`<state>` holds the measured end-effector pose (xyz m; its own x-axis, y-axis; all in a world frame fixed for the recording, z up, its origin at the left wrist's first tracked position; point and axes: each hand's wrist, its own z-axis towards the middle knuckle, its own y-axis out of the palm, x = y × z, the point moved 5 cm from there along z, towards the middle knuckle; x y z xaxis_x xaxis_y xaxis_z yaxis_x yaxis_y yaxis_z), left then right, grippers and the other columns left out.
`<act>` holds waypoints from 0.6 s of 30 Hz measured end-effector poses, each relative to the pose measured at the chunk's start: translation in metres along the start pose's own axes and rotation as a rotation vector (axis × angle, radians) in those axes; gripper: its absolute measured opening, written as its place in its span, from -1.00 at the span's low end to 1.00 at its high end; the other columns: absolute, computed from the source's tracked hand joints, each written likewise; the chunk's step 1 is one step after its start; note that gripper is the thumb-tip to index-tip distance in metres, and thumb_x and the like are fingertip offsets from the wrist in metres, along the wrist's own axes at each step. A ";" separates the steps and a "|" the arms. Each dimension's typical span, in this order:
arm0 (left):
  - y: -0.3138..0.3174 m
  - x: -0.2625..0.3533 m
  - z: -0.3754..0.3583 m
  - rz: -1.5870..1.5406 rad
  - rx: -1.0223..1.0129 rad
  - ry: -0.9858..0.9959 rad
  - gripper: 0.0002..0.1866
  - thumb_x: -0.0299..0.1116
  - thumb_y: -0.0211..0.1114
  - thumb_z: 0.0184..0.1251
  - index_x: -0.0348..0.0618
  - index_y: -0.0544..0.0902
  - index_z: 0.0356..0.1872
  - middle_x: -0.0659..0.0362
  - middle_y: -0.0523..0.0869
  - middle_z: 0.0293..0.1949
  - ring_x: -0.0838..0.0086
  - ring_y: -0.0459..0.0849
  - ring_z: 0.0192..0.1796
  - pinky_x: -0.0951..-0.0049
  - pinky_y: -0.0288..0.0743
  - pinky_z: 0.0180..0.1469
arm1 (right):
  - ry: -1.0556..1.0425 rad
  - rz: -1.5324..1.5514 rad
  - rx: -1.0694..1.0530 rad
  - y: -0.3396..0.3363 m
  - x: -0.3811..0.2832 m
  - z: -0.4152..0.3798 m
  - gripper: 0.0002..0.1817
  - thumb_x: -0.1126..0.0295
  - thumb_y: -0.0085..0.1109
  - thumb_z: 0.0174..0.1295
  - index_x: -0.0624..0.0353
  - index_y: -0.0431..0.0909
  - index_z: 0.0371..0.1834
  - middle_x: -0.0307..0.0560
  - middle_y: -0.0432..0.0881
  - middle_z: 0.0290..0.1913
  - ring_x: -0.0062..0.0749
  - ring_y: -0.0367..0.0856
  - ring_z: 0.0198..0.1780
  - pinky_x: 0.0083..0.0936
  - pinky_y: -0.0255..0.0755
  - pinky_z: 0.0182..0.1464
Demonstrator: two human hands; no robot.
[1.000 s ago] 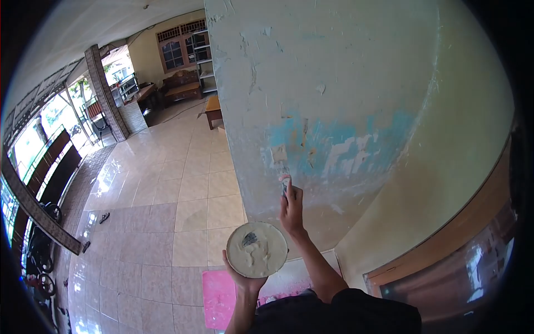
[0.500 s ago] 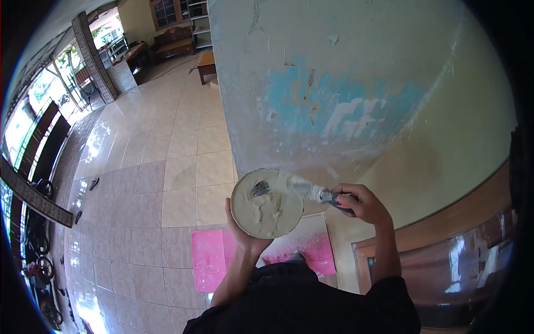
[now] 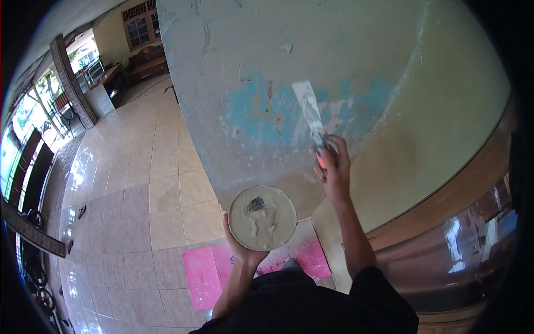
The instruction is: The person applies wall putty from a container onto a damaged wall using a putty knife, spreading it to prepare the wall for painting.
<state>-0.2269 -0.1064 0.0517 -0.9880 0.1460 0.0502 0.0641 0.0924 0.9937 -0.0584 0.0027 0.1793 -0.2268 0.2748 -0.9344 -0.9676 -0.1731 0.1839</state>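
Observation:
My left hand (image 3: 243, 249) holds a round container of pale paste (image 3: 281, 218) from below and its left side; a dark patch shows in the paste. In my right hand (image 3: 335, 170) is a putty knife (image 3: 309, 108), gripped by its black and red handle. Its blade points up and is smeared with whitish paste. Behind the blade stands the grey wall (image 3: 206, 111) with a worn blue patch (image 3: 250, 108). Whether the blade touches the wall I cannot tell.
A pink sheet (image 3: 201, 273) lies on the tiled floor (image 3: 128, 222) by my feet. At the right is a brown wooden piece with a glossy surface (image 3: 423, 264). A wooden bench (image 3: 147, 62) and a pillar (image 3: 72, 80) stand far left.
My right hand has lifted the putty knife from over the container up in front of the wall, turning the blade upward. The view has shifted right; my left hand still holds the container.

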 end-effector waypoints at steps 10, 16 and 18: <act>-0.023 -0.001 0.005 -0.075 -0.032 0.091 -0.22 0.37 -0.06 0.24 0.08 0.34 0.34 0.15 0.38 0.31 0.13 0.31 0.34 -0.13 0.15 0.36 | -0.773 -0.741 0.286 0.020 0.015 0.094 -0.42 0.51 -0.09 0.39 0.21 0.05 0.48 0.09 0.32 0.06 -0.14 0.35 -0.02 -0.34 0.33 0.04; -0.019 0.001 0.004 0.008 0.001 0.152 -0.21 0.38 -0.04 0.22 0.07 0.34 0.34 0.15 0.37 0.31 0.14 0.30 0.35 -0.11 0.15 0.37 | -0.852 -0.847 0.335 0.025 0.019 0.106 -0.40 0.51 -0.08 0.40 0.19 0.04 0.50 0.12 0.24 0.07 -0.19 0.36 -0.03 -0.38 0.38 -0.04; -0.019 0.000 0.003 -0.011 0.024 0.142 -0.21 0.38 -0.04 0.23 0.07 0.34 0.34 0.15 0.36 0.32 0.14 0.29 0.35 -0.10 0.15 0.37 | -0.835 -0.840 0.332 0.025 0.021 0.110 -0.36 0.54 -0.03 0.34 0.17 0.06 0.49 0.14 0.24 0.05 -0.11 0.39 -0.04 -0.34 0.38 -0.02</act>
<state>-0.2272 -0.1052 0.0321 -0.9985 0.0045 0.0552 0.0554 0.1172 0.9916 -0.0993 0.1080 0.1972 0.5968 0.7265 -0.3408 -0.8009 0.5650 -0.1981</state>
